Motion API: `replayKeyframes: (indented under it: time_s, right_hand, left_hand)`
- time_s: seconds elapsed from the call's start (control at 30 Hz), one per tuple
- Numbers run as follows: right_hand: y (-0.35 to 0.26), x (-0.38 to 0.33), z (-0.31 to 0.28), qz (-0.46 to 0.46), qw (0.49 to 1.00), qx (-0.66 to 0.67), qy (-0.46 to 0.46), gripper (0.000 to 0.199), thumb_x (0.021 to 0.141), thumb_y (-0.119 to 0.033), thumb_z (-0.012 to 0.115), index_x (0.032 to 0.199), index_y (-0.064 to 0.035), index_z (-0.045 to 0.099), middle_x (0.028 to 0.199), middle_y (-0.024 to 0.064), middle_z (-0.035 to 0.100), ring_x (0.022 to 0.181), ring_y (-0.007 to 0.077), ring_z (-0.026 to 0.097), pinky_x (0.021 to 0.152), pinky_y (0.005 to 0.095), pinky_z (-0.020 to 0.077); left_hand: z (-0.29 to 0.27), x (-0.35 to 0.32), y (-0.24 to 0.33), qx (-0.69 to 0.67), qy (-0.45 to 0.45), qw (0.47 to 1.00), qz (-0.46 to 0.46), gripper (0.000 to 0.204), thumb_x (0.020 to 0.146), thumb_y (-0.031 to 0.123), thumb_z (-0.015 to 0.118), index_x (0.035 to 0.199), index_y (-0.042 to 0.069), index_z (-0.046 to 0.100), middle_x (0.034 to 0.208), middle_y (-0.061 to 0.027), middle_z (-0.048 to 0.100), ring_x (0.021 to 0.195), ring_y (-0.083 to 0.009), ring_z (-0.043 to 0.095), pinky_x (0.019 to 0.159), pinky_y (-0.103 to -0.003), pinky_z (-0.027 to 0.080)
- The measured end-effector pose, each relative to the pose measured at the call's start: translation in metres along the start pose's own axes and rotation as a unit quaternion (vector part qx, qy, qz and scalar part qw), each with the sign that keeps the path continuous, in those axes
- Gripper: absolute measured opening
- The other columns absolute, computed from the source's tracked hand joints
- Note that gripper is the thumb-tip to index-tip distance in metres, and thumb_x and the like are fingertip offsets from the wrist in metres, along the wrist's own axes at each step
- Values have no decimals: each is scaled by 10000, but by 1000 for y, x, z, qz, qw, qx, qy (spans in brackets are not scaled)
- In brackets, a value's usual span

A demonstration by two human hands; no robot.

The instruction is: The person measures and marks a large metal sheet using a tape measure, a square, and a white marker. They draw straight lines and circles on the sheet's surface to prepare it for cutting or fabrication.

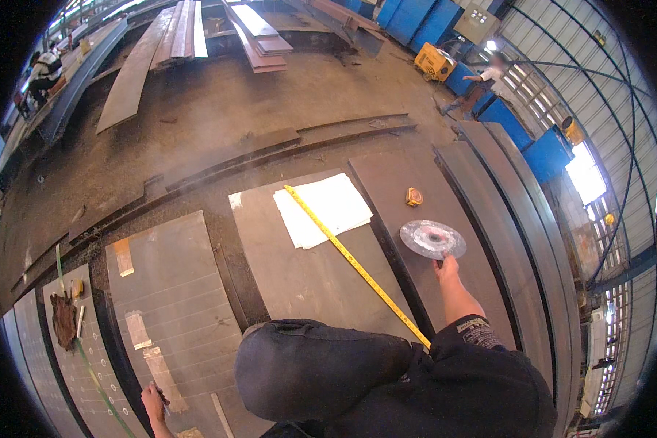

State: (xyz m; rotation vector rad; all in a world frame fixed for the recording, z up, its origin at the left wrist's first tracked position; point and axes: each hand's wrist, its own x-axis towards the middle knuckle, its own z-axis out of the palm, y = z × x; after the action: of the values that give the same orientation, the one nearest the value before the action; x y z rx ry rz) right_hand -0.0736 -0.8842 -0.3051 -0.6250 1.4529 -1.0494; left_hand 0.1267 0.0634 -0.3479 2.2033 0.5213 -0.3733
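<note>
My right hand (446,267) is closed on the near edge of a round, shallow grey disc (418,241) with whitish smears and a reddish centre. The disc is held over a dark steel plate (387,171), close to a small orange tape measure (414,196). At the lower left, my left hand (152,403) is closed on a small dark thing I cannot make out, above a grey steel plate (190,292) with scribed lines and tan patches. My bent knee (306,365), in dark cloth, hides part of the plates between the hands.
White paper sheets (332,212) lie under the end of a yellow measuring tape blade (358,269). A brown rag or glove (64,321) rests on the left plate. Dark gaps separate the plates. Long steel pieces (142,69) lie beyond; a person (482,82) stands far right.
</note>
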Motion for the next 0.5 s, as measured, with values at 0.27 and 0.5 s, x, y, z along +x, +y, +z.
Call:
replayKeyframes:
  time_s: [0.27, 0.5]
  right_hand:
    - [81, -8, -21, 131, 991, -23, 2, 356, 975, -213, 563, 1278, -38, 492, 1053, 213, 606, 851, 308, 659, 660, 405, 607]
    - [110, -90, 40, -52, 613, -748, -249, 593, 810, -466, 722, 1208, -37, 628, 1075, 235, 678, 946, 323, 691, 723, 445, 580]
  left_hand:
    - [2, -16, -13, 37, 1, 999, 13, 427, 1000, 288, 481, 726, -29, 560, 563, -69, 525, 423, -163, 510, 390, -331, 469]
    - [-18, -33, -15, 111, 60, 991, 45, 449, 967, 271, 505, 743, -109, 592, 619, -176, 604, 559, -250, 617, 548, -420, 476]
